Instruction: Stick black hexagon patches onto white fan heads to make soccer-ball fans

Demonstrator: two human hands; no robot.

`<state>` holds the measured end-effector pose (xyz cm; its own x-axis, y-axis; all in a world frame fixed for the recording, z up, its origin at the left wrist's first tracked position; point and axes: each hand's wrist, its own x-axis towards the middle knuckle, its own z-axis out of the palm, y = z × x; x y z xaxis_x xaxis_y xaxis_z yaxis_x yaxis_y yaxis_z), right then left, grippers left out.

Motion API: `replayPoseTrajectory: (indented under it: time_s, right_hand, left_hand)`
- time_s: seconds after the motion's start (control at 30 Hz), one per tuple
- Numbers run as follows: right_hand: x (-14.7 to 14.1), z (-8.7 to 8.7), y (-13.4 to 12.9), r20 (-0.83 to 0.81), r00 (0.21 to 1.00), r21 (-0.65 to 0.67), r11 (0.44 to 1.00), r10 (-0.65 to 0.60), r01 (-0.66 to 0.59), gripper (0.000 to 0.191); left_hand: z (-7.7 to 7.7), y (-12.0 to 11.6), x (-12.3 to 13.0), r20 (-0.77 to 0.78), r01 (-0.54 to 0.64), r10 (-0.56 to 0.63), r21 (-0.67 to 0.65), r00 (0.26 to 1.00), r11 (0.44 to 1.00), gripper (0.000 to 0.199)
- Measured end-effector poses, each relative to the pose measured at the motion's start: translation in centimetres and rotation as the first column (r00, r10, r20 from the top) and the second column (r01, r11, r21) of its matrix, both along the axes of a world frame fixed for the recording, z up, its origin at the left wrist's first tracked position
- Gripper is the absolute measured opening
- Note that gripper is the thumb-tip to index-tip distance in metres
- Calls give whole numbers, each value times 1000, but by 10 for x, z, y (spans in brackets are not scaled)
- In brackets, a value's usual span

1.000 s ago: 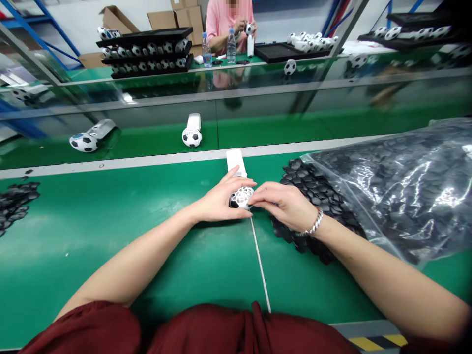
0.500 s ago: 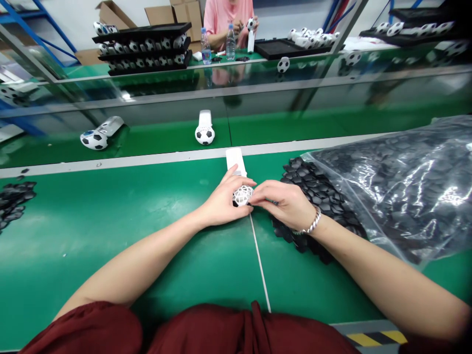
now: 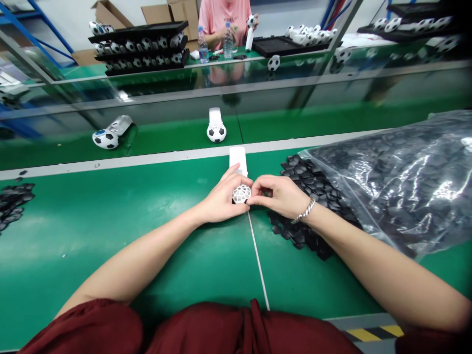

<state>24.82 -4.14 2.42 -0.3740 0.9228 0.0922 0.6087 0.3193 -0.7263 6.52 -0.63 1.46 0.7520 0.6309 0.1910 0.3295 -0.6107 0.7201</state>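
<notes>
A white device with a ball-shaped, soccer-ball-patterned lattice head lies on the green bench, its flat white handle pointing away from me. My left hand is wrapped round the head from the left, fingers over its far side and thumb along its near side. At the head's right edge, my right hand pinches thumb and forefinger together; whatever is between the tips is too small to make out. A dark patch shows low on the head. Beside and partly under my right hand lies a pile of small black plastic pieces.
A large clear bag of black pieces fills the right side. More black pieces lie far left. On the green belt beyond the pale rail stand white soccer-ball devices. Opposite, a person in a pink top works near stacked black trays.
The devices on the belt have shifted to the right. My right fingers have moved slightly along the head's right edge, with thumb and forefinger more bent; my left hand keeps its hold.
</notes>
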Motion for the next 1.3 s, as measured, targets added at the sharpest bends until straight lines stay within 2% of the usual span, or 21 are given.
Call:
replayPoseTrajectory:
  time_s: [0.1,0.17,0.23,0.4,0.47,0.57,0.63,0.67,0.8,0.9,1.03,1.1,1.3]
  right_hand:
    - [11,4,-1,216,968,-250,966,125,-69,17]
    - [17,5,-1,378,912,-247,967,163,-70,20]
    - [21,5,-2,467,871,-203,977,157,-67,19]
    - [19,7,-2,505,843,-286,957,186,-40,9]
    - [19,9,-4,542,826,-271,963,154,-2,11]
    - [18,12,-7,601,792,-232,972,108,43,12]
    - [16,14,-10,631,768,-208,978,110,31,7]
    - [15,14,-11,646,754,-197,980,118,15,3]
    - [3,18,-22,761,641,-115,993,95,-10,11]
    - [-5,20,-30,817,574,-68,998,52,6,10]
    - [-5,22,-33,847,532,-29,998,-1,49,11]
    - [-3,22,-32,859,513,-50,996,6,73,15]
    - [1,22,-27,834,550,-73,996,31,55,21]
  left_hand:
    - [-1,1,-2,16,23,-23,-29,1000,999,40]
    - [-2,1,-2,35,19,-18,-39,999,999,38]
    - [-4,1,-1,52,9,-8,-30,999,999,36]
    - [-5,3,-2,52,42,-41,-13,998,999,40]
    - [-4,3,-3,39,3,-3,-9,999,1000,47]
    - [-2,1,-5,-24,-178,178,-18,984,984,55]
    - [-1,-1,-5,-62,-250,248,-35,967,968,57]
    - [0,-2,-6,-70,-253,249,-43,966,967,56]
    - [6,-4,-6,-80,-179,173,-75,982,981,49]
    - [10,-5,-7,-66,-127,120,-116,991,985,48]
    - [8,-7,-6,-39,-142,138,-136,990,981,49]
    - [6,-7,-6,-27,-146,143,-140,989,979,50]
    - [4,-8,-4,-23,-138,137,-175,990,975,49]
